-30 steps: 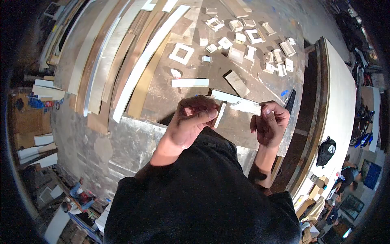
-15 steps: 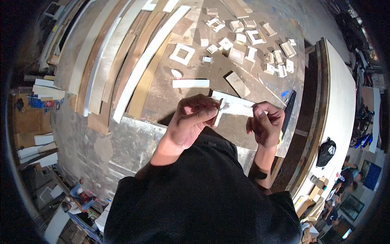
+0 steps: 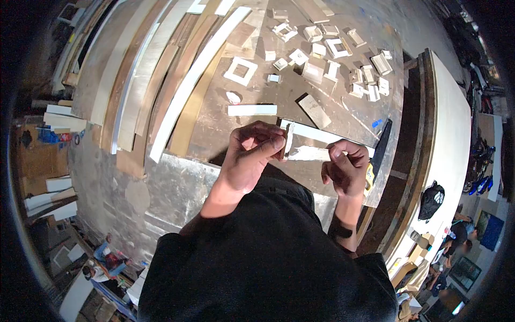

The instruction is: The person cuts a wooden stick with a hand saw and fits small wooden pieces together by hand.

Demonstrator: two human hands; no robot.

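Note:
My left hand point(image 3: 247, 158) is closed, thumb and fingers pinching a small wooden piece point(image 3: 288, 140) with a pale, rough-looking edge. To its right, my right hand point(image 3: 347, 167) is closed in a pinch; what its fingers hold, if anything, cannot be made out. Between the hands a pale strip point(image 3: 309, 154) reaches close to the right fingertips; whether either hand grips it is unclear. Just beyond lies a long white-faced strip point(image 3: 322, 135) on the worktable point(image 3: 177, 185). A black-bladed tool point(image 3: 382, 142) lies past the right hand, with a yellow part point(image 3: 369, 177) beside my wrist.
Long boards point(image 3: 198, 80) cover the table's far left. Several small wooden assemblies point(image 3: 332, 70) are scattered at the far right, near a square wooden frame point(image 3: 240, 71). A short white strip point(image 3: 252, 110) and a wooden block point(image 3: 315, 110) lie ahead. A black bag point(image 3: 431, 201) rests on a pale panel at right.
The pale strip between my hands now appears lower, and more of the white-faced strip behind it shows. My right hand has shifted slightly left and down; my left hand has hardly moved.

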